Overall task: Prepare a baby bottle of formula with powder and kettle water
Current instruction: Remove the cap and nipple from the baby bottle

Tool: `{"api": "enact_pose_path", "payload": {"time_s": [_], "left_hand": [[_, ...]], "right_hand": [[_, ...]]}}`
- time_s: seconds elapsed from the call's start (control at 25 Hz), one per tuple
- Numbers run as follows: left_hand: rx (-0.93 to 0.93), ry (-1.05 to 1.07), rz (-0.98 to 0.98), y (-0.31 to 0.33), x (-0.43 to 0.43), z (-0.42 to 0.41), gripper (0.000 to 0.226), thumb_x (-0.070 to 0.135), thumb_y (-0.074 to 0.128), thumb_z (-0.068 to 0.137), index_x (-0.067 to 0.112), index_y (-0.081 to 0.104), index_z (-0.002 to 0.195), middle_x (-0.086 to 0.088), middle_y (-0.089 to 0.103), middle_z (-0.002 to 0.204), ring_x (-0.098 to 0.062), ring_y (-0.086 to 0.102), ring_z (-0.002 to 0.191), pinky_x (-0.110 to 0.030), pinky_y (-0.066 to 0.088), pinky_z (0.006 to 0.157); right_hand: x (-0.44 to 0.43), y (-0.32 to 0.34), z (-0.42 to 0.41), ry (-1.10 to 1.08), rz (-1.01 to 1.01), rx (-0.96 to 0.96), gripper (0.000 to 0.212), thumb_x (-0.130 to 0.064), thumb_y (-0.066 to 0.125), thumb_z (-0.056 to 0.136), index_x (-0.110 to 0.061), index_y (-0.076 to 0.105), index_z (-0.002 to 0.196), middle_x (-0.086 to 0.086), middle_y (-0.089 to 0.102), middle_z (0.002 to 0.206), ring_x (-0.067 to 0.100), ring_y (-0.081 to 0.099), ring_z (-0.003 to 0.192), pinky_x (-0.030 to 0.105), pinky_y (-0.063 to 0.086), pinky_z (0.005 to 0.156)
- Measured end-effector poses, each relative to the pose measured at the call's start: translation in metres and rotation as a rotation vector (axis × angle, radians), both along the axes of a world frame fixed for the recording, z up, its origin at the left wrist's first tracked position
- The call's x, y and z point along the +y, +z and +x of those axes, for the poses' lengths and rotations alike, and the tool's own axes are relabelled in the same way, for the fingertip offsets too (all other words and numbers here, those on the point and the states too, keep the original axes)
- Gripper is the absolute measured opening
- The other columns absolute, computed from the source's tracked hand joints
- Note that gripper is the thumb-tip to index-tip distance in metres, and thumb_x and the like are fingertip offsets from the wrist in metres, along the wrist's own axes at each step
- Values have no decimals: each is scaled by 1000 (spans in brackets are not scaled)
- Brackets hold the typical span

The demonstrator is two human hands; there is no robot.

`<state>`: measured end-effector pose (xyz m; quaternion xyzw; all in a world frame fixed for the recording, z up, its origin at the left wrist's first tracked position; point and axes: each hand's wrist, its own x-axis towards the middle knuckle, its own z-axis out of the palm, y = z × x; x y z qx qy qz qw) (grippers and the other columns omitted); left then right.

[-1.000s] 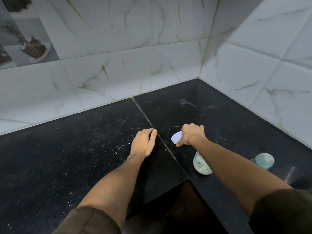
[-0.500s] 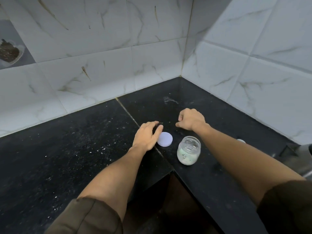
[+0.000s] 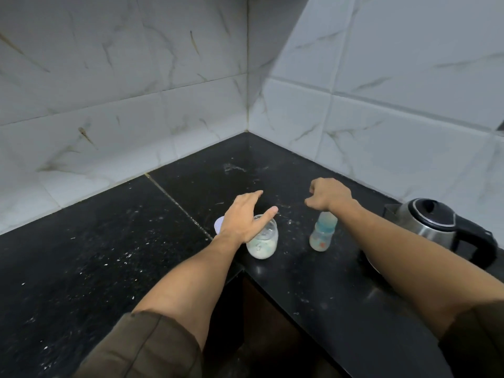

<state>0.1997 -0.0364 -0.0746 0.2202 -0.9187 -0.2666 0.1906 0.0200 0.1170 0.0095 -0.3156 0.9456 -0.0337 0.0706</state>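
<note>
Jar [image 3: 262, 242] under left hand [image 3: 242, 218], uncovered.

I see two bare forearms coming in from the bottom edge, each ending in a bare hand: left hand [image 3: 242, 216], right hand [image 3: 328, 193]. Both wear loose olive-brown sleeves [image 3: 152, 347] ending near the elbow, the fabric creased, with a stitched hem on the left one. No rings, watch or gloves show.
</note>
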Motion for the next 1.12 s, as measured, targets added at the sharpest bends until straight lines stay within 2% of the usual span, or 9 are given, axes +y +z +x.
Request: {"api": "enact_pose_path", "payload": {"time_s": [0.2,0.28,0.4,0.56,0.64,0.72,0.8,1.0,1.12], "left_hand": [[76,-105,-28,13,42,-42,68,56,54,97,18,46,153,1,54,149,-18,42,140,-39,39,115],[92,-137,-35,13,58,-54,68,50,59,93,19,47,152,2,56,145,-19,47,136,-38,40,113],[67,-184,-29,10,79,-71,75,49,66,85,22,47,152,6,57,143,-17,50,134,-37,42,112],[-34,-206,121,7,97,-82,89,58,80,75,26,47,151,13,61,139,-11,54,130,-34,44,111],[-94,-212,226,6,105,-85,88,63,83,72,28,51,146,12,67,129,-10,60,117,-30,48,102],[-83,-206,291,4,114,-90,72,62,83,73,29,60,133,11,72,110,-9,65,99,-28,53,90],[-52,-192,324,2,120,-95,57,58,83,76,28,67,122,11,72,98,-10,67,92,-30,55,84],[-38,-228,386,-4,121,-98,39,47,86,76,31,74,110,13,73,87,-8,68,87,-30,54,79],[-12,-275,428,-7,121,-97,34,42,88,74,31,76,104,14,74,84,-6,69,86,-28,54,78]], "right_hand": [[43,-10,-11,-81,85,-140,58,-49,82,80,-21,66,128,6,67,118,29,68,104,38,58,85],[50,-16,-8,-62,105,-158,56,-46,84,80,-20,67,127,4,65,109,26,69,92,40,62,83],[60,-23,-6,-32,76,-145,49,-41,83,80,-19,69,122,4,69,108,24,70,92,40,63,82],[74,-7,-10,-29,-6,-118,40,-43,79,75,-19,73,106,2,71,91,22,71,80,35,61,71],[79,3,-14,-32,-62,-132,41,-50,77,72,-17,73,95,3,74,77,22,72,64,35,62,65],[82,11,-13,-34,-98,-161,43,-56,76,72,-16,72,87,7,75,68,23,71,54,36,63,64],[85,14,-10,-24,-90,-144,49,-62,74,73,-14,72,83,9,76,66,24,73,58,35,61,62],[94,8,-7,2,-63,-94,50,-62,76,77,-14,65,71,8,72,72,25,67,70,31,43,54],[96,13,-9,100,14,-77,39,-54,81,75,-16,73,81,4,73,76,24,66,76,37,55,65]]}}
